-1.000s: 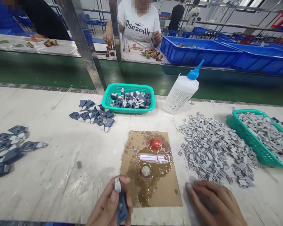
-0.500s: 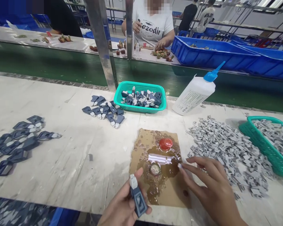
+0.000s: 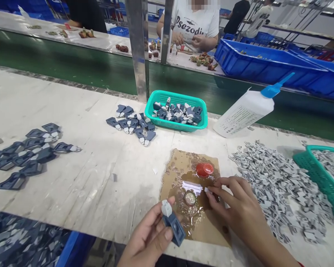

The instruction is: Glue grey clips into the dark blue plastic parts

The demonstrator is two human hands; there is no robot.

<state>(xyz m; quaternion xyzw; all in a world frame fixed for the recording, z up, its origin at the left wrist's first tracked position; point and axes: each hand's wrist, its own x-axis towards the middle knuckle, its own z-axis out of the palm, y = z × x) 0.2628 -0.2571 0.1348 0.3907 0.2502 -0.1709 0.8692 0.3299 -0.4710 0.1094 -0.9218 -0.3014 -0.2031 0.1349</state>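
My left hand (image 3: 153,233) is closed around a dark blue-grey plastic part (image 3: 174,227) with a light grey jointed end pointing up and away. The fingertips of my right hand (image 3: 231,200) are pinched together over the wet cardboard sheet (image 3: 202,233), with a small pale plastic piece (image 3: 206,189) at their tips. Clear liquid is pooled on the cardboard, around a red cap (image 3: 203,170) and a round clear disc (image 3: 190,198). Close by on the right lies a heap of small light grey pieces (image 3: 278,185).
Behind the cardboard stand a teal basket (image 3: 178,128) of blue-grey parts and a leaning white bottle (image 3: 243,113) with a blue nozzle. More parts (image 3: 30,152) lie left, above a blue bin (image 3: 76,248). A second teal basket (image 3: 317,174) is right. A person (image 3: 195,26) works across the green strip.
The view has shifted, so most things sit further right. My right hand has moved inward over the liquid, its fingertips nearer the disc. The part in my left hand has tilted.
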